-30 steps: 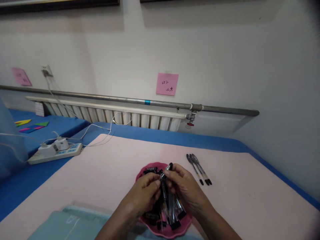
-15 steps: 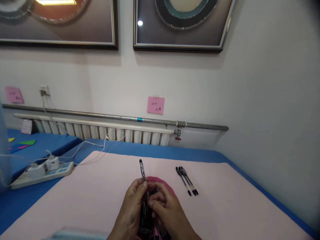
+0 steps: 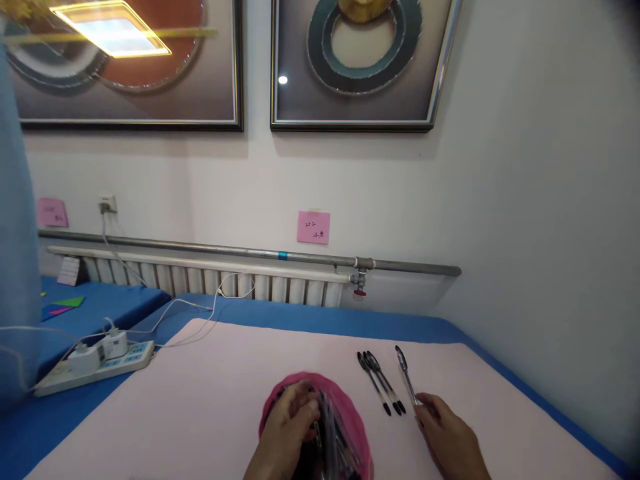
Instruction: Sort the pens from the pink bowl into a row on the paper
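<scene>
A pink dish (image 3: pixel 280 402) at the near edge of the pink mat (image 3: pixel 220 387) holds several black-capped clear pens (image 3: pixel 333 433). My left hand (image 3: pixel 290 427) reaches into the dish with its fingers curled among the pens. My right hand (image 3: pixel 447 437) is out to the right, pinching the lower end of one pen (image 3: pixel 406 375) that lies just right of three finished pens (image 3: pixel 381 383) laid side by side on the mat.
A white power strip (image 3: pixel 95 363) with plugs and cables lies on the blue cloth (image 3: pixel 310 317) at the left. A radiator (image 3: pixel 200 280) and pipe run along the wall behind, with a pink note (image 3: pixel 313 227) above. Coloured shapes (image 3: pixel 63 305) lie far left.
The view has tilted up. My right hand has carried one pen from above the dish out to the right, beside the three pens. My left hand has dropped into the dish.
</scene>
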The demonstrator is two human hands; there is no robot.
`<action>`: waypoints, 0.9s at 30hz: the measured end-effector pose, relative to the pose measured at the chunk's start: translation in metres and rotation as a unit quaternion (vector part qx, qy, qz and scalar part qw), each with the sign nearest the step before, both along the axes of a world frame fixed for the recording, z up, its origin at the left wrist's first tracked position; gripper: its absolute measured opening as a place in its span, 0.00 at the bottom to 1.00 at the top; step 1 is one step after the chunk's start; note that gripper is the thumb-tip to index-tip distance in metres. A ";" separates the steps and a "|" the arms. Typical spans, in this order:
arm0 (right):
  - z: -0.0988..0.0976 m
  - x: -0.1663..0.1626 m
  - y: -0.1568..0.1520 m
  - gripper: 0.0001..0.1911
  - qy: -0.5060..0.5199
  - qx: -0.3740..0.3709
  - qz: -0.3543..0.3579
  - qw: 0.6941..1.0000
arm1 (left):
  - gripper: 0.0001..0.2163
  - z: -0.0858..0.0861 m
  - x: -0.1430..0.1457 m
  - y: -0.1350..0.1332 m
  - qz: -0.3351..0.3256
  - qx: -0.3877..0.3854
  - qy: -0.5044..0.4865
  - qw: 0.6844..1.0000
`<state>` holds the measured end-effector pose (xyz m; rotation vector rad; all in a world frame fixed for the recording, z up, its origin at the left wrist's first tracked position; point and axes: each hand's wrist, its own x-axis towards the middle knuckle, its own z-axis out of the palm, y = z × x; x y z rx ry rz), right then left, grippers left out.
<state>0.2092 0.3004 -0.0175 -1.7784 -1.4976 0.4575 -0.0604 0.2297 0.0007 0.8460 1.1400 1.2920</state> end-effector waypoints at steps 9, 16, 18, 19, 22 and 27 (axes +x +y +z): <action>-0.005 -0.003 0.027 0.14 -0.111 -0.028 0.033 0.993 | 0.25 -0.001 -0.004 0.000 -0.005 -0.008 0.017 1.000; -0.008 0.000 0.028 0.16 -0.110 -0.005 0.036 0.993 | 0.19 0.009 -0.004 0.002 0.062 0.028 0.057 0.996; -0.006 0.003 0.023 0.16 -0.099 0.012 0.029 0.995 | 0.17 0.011 -0.010 0.002 0.126 0.067 0.106 0.984; -0.006 0.006 0.020 0.16 -0.092 0.020 0.026 0.995 | 0.17 0.011 -0.015 0.000 0.163 0.084 0.133 0.974; -0.004 0.012 0.009 0.14 -0.068 0.037 0.026 0.997 | 0.15 -0.001 -0.031 -0.014 0.252 0.112 0.192 0.942; -0.010 0.025 -0.002 0.15 0.006 0.031 0.013 0.999 | 0.12 -0.054 -0.062 -0.059 0.381 0.086 0.251 0.886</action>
